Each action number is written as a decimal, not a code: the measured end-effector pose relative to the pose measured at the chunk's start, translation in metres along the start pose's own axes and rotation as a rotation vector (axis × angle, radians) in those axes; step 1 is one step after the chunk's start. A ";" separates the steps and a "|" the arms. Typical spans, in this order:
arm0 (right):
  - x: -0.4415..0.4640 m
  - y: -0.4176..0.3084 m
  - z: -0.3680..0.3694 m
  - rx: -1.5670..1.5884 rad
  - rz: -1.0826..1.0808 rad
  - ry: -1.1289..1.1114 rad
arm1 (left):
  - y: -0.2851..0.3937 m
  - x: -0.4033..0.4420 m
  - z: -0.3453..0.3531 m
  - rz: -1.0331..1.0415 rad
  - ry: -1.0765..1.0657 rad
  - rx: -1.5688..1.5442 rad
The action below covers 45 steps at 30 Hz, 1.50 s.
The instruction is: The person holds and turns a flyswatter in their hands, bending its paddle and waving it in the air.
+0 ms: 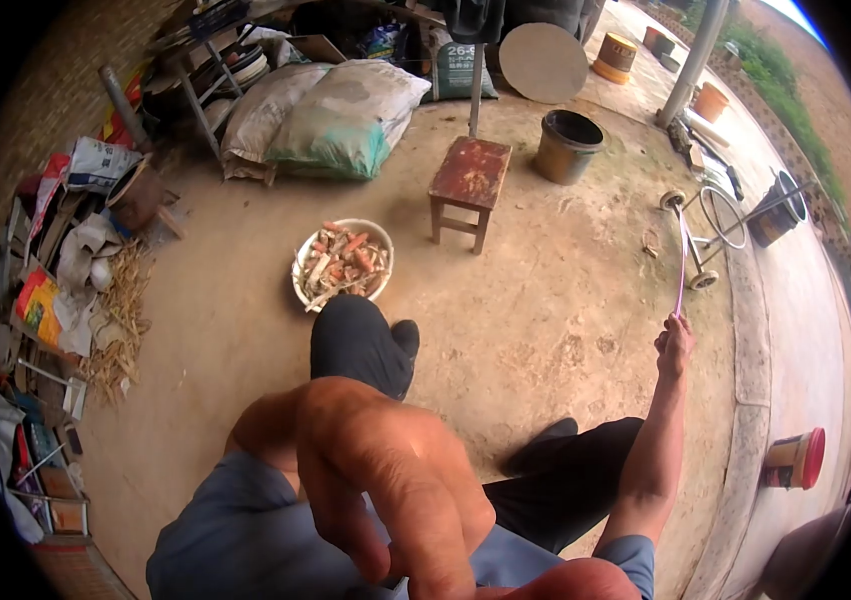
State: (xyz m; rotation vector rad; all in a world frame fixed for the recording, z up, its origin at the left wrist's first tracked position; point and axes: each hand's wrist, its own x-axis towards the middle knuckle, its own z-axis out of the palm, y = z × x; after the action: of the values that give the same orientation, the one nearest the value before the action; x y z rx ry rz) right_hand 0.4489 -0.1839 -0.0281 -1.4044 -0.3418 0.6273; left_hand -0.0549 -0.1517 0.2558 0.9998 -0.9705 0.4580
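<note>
The right hand (pixel 675 345), stretched forward at the end of a bare arm, is closed round one end of a thin pink stick (pixel 684 262). The stick rises forward from the fist, and its far part overlaps a small wheeled frame (pixel 708 241) lying at the edge of the concrete floor (pixel 546 330); I cannot tell whether the two touch. The left hand (pixel 396 460) is raised close to the camera, its fingers bent and pointing down; whether it grips anything I cannot tell. Beneath it lies the person's grey-blue shirt (pixel 246 545), and just past it the dark-trousered left leg (pixel 351 345). Near that knee a white basin (pixel 301 284) is heaped with pale and reddish-orange pieces (pixel 346 262). Beyond, a worn red stool (pixel 471 172) stands upright with a dark-mouthed bucket (pixel 568 165) near it on the right. Stuffed sacks (pixel 346 115) lie farther back on the left, and dry stalks (pixel 121 300) spread by the clutter at the left wall. A red-rimmed bucket (pixel 796 458) lies tilted at far right.
</note>
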 end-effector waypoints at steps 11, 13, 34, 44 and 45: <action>-0.020 -0.012 0.019 -0.189 0.058 -0.214 | 0.050 -0.067 -0.120 -0.458 0.832 0.632; -0.016 -0.012 0.015 -0.161 0.051 -0.210 | 0.046 -0.112 -0.166 -0.572 0.995 0.738; -0.017 -0.010 0.007 -0.110 0.107 -0.182 | 0.020 -0.239 -0.212 -1.163 1.169 1.157; -0.030 -0.014 0.039 -0.347 0.079 -0.459 | 0.019 -0.270 -0.233 -1.127 1.173 1.206; -0.030 -0.014 0.039 -0.364 0.074 -0.448 | 0.020 -0.272 -0.236 -1.163 1.118 1.246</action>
State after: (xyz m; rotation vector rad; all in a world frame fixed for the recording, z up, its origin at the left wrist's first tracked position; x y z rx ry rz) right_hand 0.4058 -0.1711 -0.0045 -1.6193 -0.7934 0.9795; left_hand -0.1005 0.0874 -0.0105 1.8297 1.0964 0.4729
